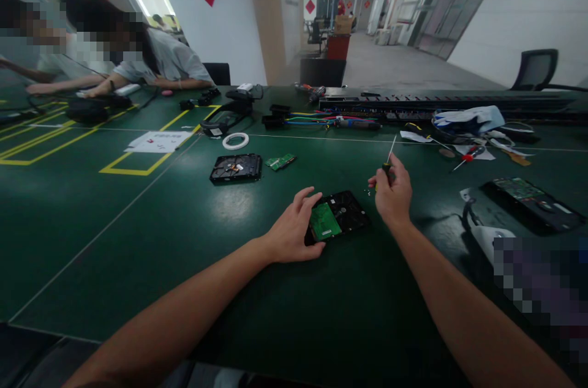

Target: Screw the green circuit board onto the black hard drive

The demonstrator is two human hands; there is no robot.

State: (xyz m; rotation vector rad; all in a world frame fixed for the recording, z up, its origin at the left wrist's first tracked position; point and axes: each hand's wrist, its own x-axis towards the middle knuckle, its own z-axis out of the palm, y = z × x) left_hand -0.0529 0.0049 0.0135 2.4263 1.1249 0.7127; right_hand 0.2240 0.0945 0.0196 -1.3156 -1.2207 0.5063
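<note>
Two bare hands: the left hand (291, 234) curves over the left end of a hard drive, fingers at its far side and thumb at its near side; the right hand (394, 191) has its fingers closed around a screwdriver (392, 150), whose shaft points up and away, clear of the drive.
Hard drive (351, 212): flat on the dark green table (239, 308), under the left fingers and just left of the right hand. Likely dense and stiff, weighty for its size; its smooth black casing may be a little slippery.
Green circuit board (325, 221): on the drive's upper face, beside the left fingers. Probably thin, the fragile part; best not pressed or used as a grip.
Where to hold: by the two long edges of the casing, thumb against one and fingers against the other, much as the left hand does.
Small screws (367, 192): a few specks, apparently screws, just left of the right hand; light and easily scattered, best pinched with fingertips.
Second drive (236, 167): beyond the left hand and to its left, with loose green boards (281, 161) beside it, likely brittle, best lifted by their rims.
</note>
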